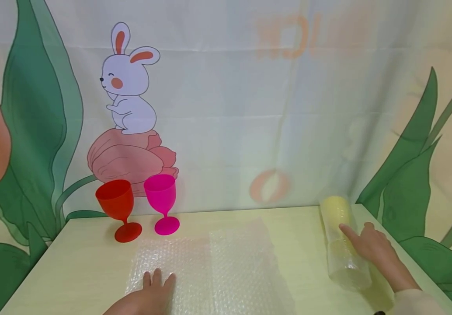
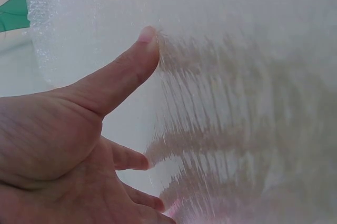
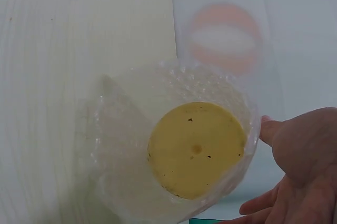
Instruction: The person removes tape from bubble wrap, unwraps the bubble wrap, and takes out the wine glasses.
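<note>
My left hand point(image 1: 153, 291) lies over a flat sheet of bubble wrap point(image 1: 241, 262) at the front of the table, fingers spread. The left wrist view shows its thumb point(image 2: 124, 71) and fingertips right at the clear film. On the right side, my right hand point(image 1: 375, 247) reaches to a roll of bubble wrap point(image 1: 349, 273) lying on the table, one extended digit touching it. Inside the roll is a yellow thing point(image 1: 335, 211), seen in the right wrist view as a round flat yellow disc point(image 3: 197, 150) with a small central nub. The rest of it is veiled by wrap.
A red plastic goblet point(image 1: 117, 199) and a pink goblet point(image 1: 161, 194) stand upright at the table's back left. Behind the pale wooden table point(image 1: 297, 232) hangs a cloth point(image 1: 218, 131) printed with a rabbit and flowers.
</note>
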`<state>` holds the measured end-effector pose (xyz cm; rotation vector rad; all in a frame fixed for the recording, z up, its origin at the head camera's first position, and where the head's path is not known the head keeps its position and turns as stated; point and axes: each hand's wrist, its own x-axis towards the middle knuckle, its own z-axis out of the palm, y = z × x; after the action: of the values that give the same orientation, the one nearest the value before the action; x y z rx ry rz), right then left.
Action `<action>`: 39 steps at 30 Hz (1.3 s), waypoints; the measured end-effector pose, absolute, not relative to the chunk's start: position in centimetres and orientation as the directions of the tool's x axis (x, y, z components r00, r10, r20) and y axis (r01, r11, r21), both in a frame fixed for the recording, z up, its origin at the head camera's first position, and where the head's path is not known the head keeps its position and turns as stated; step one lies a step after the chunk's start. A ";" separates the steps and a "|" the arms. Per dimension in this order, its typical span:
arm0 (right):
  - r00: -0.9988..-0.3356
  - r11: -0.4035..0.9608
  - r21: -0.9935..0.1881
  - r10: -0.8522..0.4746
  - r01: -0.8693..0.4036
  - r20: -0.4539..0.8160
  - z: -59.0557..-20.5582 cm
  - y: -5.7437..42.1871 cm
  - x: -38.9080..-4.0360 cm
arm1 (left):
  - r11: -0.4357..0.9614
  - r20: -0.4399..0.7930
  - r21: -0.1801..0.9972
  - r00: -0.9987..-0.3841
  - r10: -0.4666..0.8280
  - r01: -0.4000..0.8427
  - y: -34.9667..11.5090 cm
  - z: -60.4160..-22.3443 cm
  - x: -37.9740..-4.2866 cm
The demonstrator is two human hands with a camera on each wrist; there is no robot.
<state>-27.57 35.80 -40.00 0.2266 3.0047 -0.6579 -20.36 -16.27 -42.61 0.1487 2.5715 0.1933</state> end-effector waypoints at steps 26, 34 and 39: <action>-0.952 0.744 -0.610 0.119 0.273 -0.281 -40.8 35.6 -30.7 | 0.986 -0.504 0.137 -0.850 0.152 0.095 -16.5 -43.3 -20.5; -0.955 0.740 -0.619 0.110 0.263 -0.274 -41.1 35.1 -31.1 | 0.986 -0.483 0.138 -0.863 0.150 0.094 -16.7 -43.3 -20.3; -0.961 0.754 -0.612 0.095 0.241 -0.261 -41.3 34.8 -31.2 | 0.985 -0.480 0.137 -0.863 0.157 0.103 -16.6 -43.1 -20.2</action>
<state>-31.23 34.84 -41.28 0.2653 2.7375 -0.9984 -20.24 -16.65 -43.08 0.1834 2.6203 0.1456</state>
